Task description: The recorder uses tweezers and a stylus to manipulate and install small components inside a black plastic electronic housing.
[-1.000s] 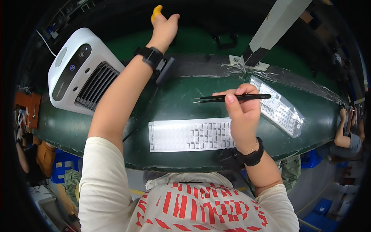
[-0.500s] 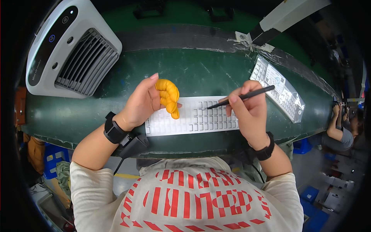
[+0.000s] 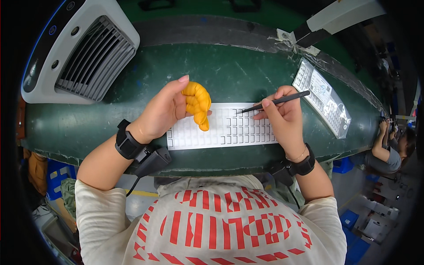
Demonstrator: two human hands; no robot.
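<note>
A flat white keyboard lies across the bench in front of me, its key outlines darker on the right half. My left hand rests over its left part, thumb raised and fingers curled. A glossy yellow thing with finger-like bulges sits in the curl of those fingers; from here I cannot tell whether it is held or worn over them. Over the right part, my right hand pinches black tweezers. Their points meet the keyboard's upper rows near its middle.
A grey-white air cooler stands at the far left. Another white keyboard in a clear bag lies to the right, below a taped post. Black wrist straps with small boxes sit on both arms. Another person works at the far right.
The whole view has shifted slightly. The tweezers' points are a little closer to the keyboard's far edge. Both hands keep their hold.
</note>
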